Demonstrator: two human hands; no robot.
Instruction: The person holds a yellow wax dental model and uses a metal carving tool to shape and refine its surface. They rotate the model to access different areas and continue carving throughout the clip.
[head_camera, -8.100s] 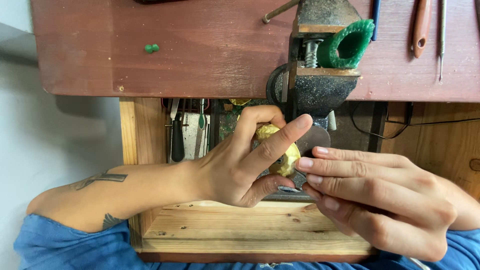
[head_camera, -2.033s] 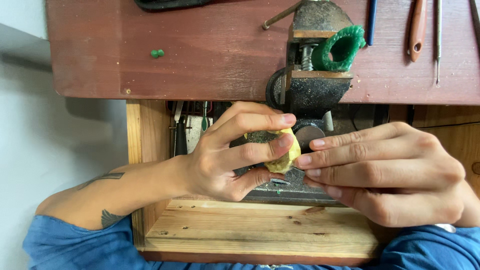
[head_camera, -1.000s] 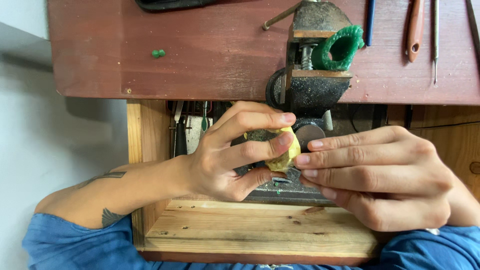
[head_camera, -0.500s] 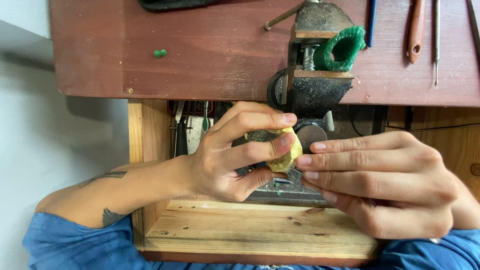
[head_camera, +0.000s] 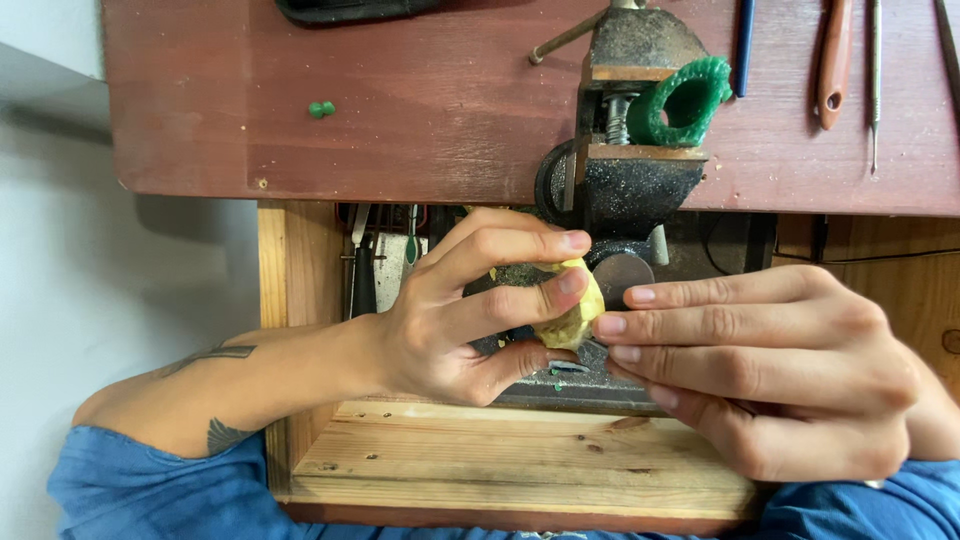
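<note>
Little is being moved since before: yellow lump (head_camera: 577, 318) is still being gripped by left hand (head_camera: 470, 300), right hand (head_camera: 760, 370) fingertips being pressed against it.

No packages, labels, signs or screens anywhere in this view: nothing boxed, tagged, posted or lit up.
</note>
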